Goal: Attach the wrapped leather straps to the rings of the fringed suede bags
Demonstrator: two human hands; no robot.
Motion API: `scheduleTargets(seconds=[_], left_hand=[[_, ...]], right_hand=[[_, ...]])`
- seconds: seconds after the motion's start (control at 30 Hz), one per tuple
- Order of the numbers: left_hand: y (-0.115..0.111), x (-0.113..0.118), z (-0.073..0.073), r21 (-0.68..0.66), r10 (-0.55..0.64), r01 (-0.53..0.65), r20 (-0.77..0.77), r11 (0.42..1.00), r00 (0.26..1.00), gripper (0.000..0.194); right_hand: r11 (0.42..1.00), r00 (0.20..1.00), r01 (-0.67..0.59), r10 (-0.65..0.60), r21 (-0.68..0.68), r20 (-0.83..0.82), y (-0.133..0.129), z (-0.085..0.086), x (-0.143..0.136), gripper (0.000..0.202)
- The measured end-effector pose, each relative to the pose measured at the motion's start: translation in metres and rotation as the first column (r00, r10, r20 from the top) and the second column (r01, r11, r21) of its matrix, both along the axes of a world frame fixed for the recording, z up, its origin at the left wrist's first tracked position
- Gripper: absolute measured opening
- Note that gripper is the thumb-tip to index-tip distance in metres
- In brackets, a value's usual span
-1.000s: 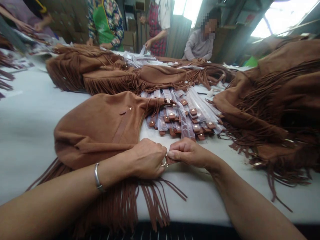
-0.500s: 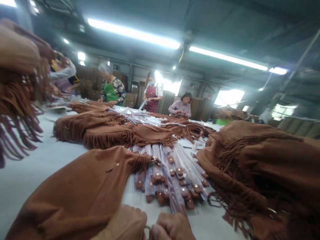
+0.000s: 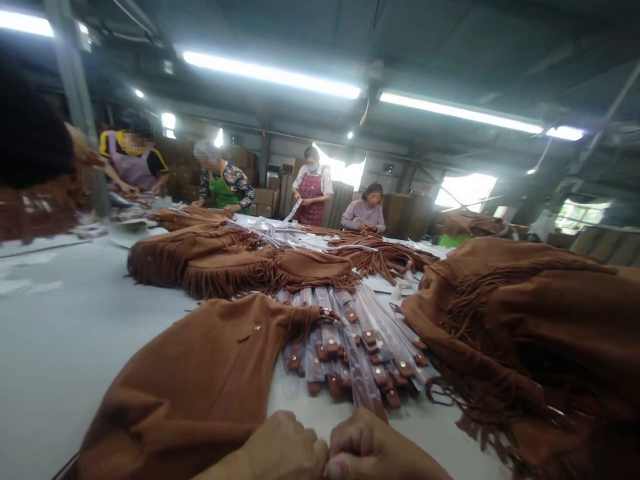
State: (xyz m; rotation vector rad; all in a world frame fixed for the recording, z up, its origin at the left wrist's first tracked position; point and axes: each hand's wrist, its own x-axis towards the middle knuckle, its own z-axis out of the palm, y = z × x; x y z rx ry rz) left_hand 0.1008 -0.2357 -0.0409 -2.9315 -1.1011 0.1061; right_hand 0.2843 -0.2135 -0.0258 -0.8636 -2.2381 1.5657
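Observation:
My left hand (image 3: 287, 443) is closed at the bottom middle, in front of the lower right edge of a brown suede-like bag (image 3: 200, 373) lying on the table. Beside it, almost touching, my right hand (image 3: 367, 443) is curled with the thumb pressed against the fingers. Whatever the two hands pinch is hidden behind the knuckles. Just beyond the right hand, a brown strap in a clear plastic sleeve (image 3: 364, 383) points toward me. It belongs to a spread of several sleeved straps (image 3: 333, 347) with snap-button ends.
Fringed brown bags (image 3: 240, 263) lie across the middle of the white table (image 3: 75, 333). More bags (image 3: 540, 320) are heaped on the right. Long brown strips (image 3: 385, 253) and white wrapping (image 3: 285, 233) lie farther back. Several co-workers (image 3: 313, 190) work along the far side.
The view has shifted, so the table's contents sit farther right. My hands have come closer together, and the small ring between them is hidden now. The fringed bag at upper left has given way to a dark shape.

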Motion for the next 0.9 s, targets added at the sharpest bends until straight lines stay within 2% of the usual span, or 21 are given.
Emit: scheduleTargets(seconds=[0.1, 0.2, 0.33, 0.43, 0.5, 0.67, 0.77, 0.9], left_hand=[[-0.019, -0.008, 0.035, -0.093, 0.108, -0.095, 0.148, 0.991, 0.983, 0.033], [-0.025, -0.018, 0.053, -0.130, 0.119, -0.099, 0.155, 0.987, 0.981, 0.024], [-0.021, -0.023, 0.049, -0.197, 0.073, -0.045, 0.139, 0.979, 0.988, 0.016], [-0.020, -0.020, 0.046, -0.241, 0.055, -0.030, 0.098, 0.970, 0.994, 0.014], [-0.020, -0.016, 0.045, -0.231, 0.038, -0.025, 0.051, 0.973, 0.998, 0.013], [-0.020, -0.007, 0.047, -0.187, -0.077, 0.075, -0.005, 0.979, 0.997, 0.016], [-0.021, -0.008, 0.049, -0.187, -0.106, 0.106, 0.011, 0.977, 0.994, 0.019], [-0.027, -0.016, 0.053, -0.188, -0.074, 0.069, -0.018, 0.980, 0.997, 0.022]], right_hand=[[0.998, 0.998, 0.065, -0.065, -0.003, -0.016, -0.003, 0.013, 0.000, 0.049], [0.999, 0.999, 0.049, -0.050, 0.023, 0.012, -0.002, 0.019, 0.001, 0.051], [0.999, 1.000, 0.000, 0.000, -0.049, -0.005, -0.001, 0.017, 0.000, 0.049], [1.000, 0.999, 0.002, -0.002, 0.005, -0.035, -0.004, 0.015, -0.001, 0.046], [0.998, 0.999, -0.015, 0.017, 0.062, -0.032, -0.004, 0.014, -0.001, 0.044], [0.983, 0.994, -0.113, 0.112, 0.142, 0.012, -0.002, 0.014, 0.001, 0.045], [0.982, 0.993, -0.121, 0.121, 0.142, 0.008, -0.003, 0.017, 0.002, 0.044], [0.988, 0.992, -0.123, 0.125, 0.092, -0.013, -0.006, 0.021, 0.004, 0.040]])
